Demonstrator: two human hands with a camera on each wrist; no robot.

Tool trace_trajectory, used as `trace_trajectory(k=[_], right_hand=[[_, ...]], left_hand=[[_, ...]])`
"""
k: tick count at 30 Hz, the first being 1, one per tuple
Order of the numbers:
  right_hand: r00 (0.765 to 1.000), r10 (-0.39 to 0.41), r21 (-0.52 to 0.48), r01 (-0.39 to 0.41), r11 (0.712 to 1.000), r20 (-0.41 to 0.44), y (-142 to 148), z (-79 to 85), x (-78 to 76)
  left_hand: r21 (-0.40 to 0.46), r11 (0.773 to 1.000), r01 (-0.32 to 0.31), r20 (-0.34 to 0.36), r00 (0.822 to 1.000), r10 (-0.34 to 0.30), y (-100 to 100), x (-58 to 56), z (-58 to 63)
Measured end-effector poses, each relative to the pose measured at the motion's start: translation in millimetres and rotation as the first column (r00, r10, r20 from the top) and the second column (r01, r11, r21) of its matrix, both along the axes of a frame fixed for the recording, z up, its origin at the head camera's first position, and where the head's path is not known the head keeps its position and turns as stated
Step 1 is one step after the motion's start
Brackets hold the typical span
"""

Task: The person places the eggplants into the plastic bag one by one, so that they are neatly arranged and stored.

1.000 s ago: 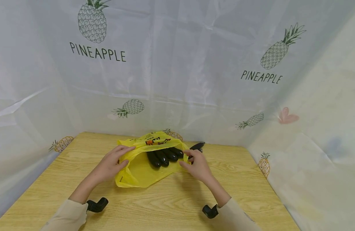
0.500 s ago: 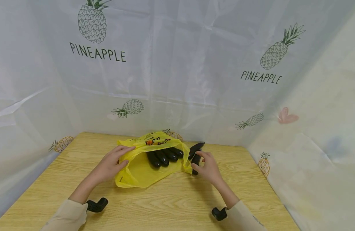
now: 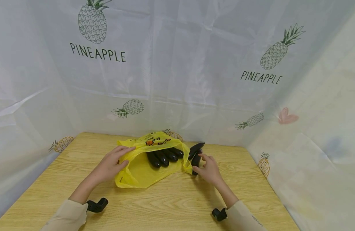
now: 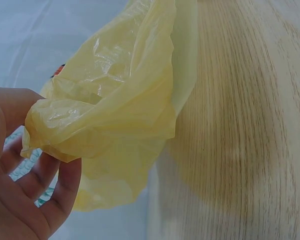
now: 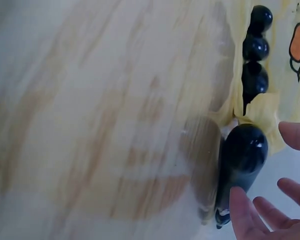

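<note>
A yellow plastic bag (image 3: 138,176) lies on its side with its mouth toward me, and several dark eggplants (image 3: 162,158) show inside it. My left hand (image 3: 109,164) holds the left edge of the bag's mouth; in the left wrist view the thumb and fingers pinch the film (image 4: 110,105). Just outside the bag's right edge lie two more eggplants, a rear one (image 3: 196,149) and a nearer one (image 3: 196,160). My right hand (image 3: 210,170) is at the nearer eggplant, its fingers spread; in the right wrist view a fingertip overlaps that eggplant (image 5: 244,150).
Everything lies on a wood-grain table (image 3: 148,208). A pale curtain (image 3: 183,80) printed with pineapples hangs behind the table's back edge and along its sides. Black wrist mounts (image 3: 97,205) stick out from both sleeves.
My right hand has let go of the bag's right edge and moved right to the nearer eggplant outside, which has come into fuller view. The left hand stays on the bag.
</note>
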State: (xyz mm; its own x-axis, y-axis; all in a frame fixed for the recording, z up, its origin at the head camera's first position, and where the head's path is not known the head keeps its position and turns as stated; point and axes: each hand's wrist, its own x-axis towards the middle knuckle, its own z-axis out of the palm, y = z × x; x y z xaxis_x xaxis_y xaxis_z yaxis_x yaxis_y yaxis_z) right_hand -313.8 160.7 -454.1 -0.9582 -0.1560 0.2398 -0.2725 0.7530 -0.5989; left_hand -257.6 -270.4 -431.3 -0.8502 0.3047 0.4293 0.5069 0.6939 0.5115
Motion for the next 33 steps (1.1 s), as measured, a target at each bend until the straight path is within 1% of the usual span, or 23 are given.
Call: trace_trajectory(k=[5, 10, 15, 19, 22, 29, 33], right_hand=[[1.0, 0.002, -0.003, -0.002, 1.0, 0.012, 0.5, -5.5, -5.2], [1.0, 0.004, -0.007, -0.004, 1.0, 0.024, 0.6, -9.4, -9.9], [0.999, 0.012, -0.004, -0.012, 1.0, 0.033, 0.7, -10.4, -10.9], [0.999, 0.017, -0.01, -0.017, 1.0, 0.047, 1.3, -10.3, -10.8], [0.997, 0.013, -0.013, -0.012, 1.0, 0.076, 2.5, -9.5, -9.8], [0.991, 0.026, 0.013, -0.028, 1.0, 0.132, 6.0, -5.1, -8.9], [0.988, 0.018, 0.014, -0.02, 1.0, 0.157, 6.5, -3.5, -9.4]], left_hand=[[0.01, 1.0, 0.007, -0.014, 1.0, -0.007, 0.6, 1.1, 0.0], [0.011, 1.0, 0.007, -0.003, 1.0, -0.007, 1.1, 2.1, 1.3], [0.004, 1.0, 0.005, 0.005, 1.0, -0.005, 1.2, 0.6, 1.4], [0.006, 1.0, 0.01, 0.001, 1.0, -0.01, 0.5, 0.2, 1.0], [0.014, 1.0, 0.014, 0.002, 1.0, -0.014, 0.4, 1.0, 1.5], [0.015, 1.0, 0.015, 0.01, 1.0, -0.015, 0.0, 1.3, 1.5], [0.017, 1.0, 0.014, 0.015, 1.0, -0.014, -0.3, 1.9, 2.0]])
